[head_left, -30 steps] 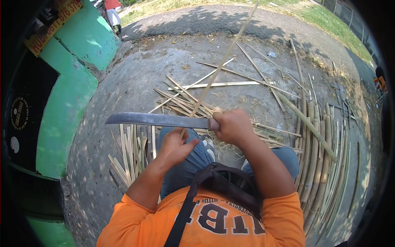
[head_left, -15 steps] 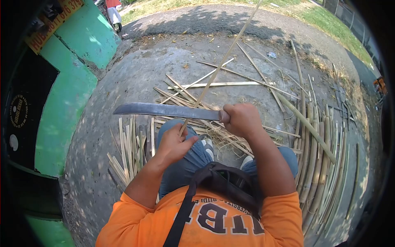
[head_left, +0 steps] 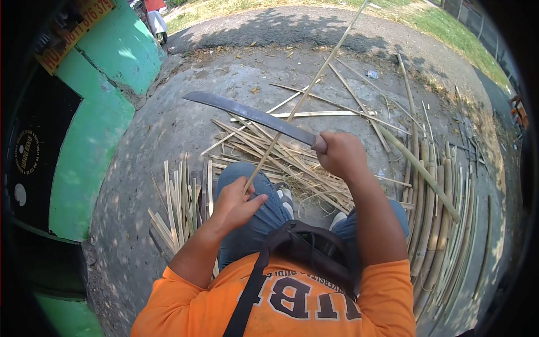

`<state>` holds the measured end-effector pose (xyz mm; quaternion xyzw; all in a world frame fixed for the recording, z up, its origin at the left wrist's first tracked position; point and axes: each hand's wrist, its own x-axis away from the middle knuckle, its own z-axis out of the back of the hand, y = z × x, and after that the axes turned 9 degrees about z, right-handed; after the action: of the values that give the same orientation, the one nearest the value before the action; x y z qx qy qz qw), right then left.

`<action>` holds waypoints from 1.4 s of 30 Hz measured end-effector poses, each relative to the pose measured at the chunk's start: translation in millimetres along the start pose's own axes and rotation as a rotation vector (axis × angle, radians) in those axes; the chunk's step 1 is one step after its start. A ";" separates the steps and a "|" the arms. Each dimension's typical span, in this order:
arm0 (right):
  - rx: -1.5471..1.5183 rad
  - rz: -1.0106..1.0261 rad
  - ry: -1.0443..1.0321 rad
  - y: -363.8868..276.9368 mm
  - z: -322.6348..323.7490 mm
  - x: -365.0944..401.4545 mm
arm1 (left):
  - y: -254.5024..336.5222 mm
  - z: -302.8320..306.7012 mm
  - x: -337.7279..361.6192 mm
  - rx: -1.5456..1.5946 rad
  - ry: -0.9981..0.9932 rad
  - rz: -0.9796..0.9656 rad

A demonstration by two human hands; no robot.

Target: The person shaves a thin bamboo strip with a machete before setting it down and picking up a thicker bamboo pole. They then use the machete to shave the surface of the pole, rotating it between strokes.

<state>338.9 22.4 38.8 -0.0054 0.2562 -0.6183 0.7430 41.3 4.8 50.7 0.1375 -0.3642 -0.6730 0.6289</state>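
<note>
A long thin bamboo strip (head_left: 314, 84) slants up and away from my left hand (head_left: 238, 202), whose fingers are closed on its near end above my left knee. My right hand (head_left: 343, 156) grips the wooden handle of a long machete (head_left: 252, 115). The blade points left and away, crossing the strip at its middle part; whether the two touch is unclear. Under the blade lies a loose pile of split bamboo strips (head_left: 297, 160) with fine shavings, on the ground beyond my shoes.
Bamboo poles (head_left: 432, 224) and thin strips lie at the right. Cut strips (head_left: 177, 202) are bundled at the left, near a green wall (head_left: 84, 151). A black bag (head_left: 306, 247) rests at my waist. A road (head_left: 269, 28) runs across the far side.
The machete has moved right and away along the strip, its tip now angled farther forward. My right hand has shifted right, and my left hand has moved slightly toward my body.
</note>
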 end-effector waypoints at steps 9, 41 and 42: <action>-0.097 0.221 -0.052 -22.1 -10.6 7.0 | 9.1 -5.8 -3.3 -0.049 0.019 -0.087; -0.062 0.050 0.011 2.3 -11.7 -0.1 | -9.8 -4.1 -4.8 0.166 -0.003 -0.037; -0.080 0.043 0.041 5.2 -11.1 -0.8 | -11.1 -4.0 -3.8 0.208 -0.019 -0.026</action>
<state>339.3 27.8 27.8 -0.0170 0.2958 -0.5913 0.7501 36.3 6.5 39.6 0.2002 -0.4363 -0.6408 0.5991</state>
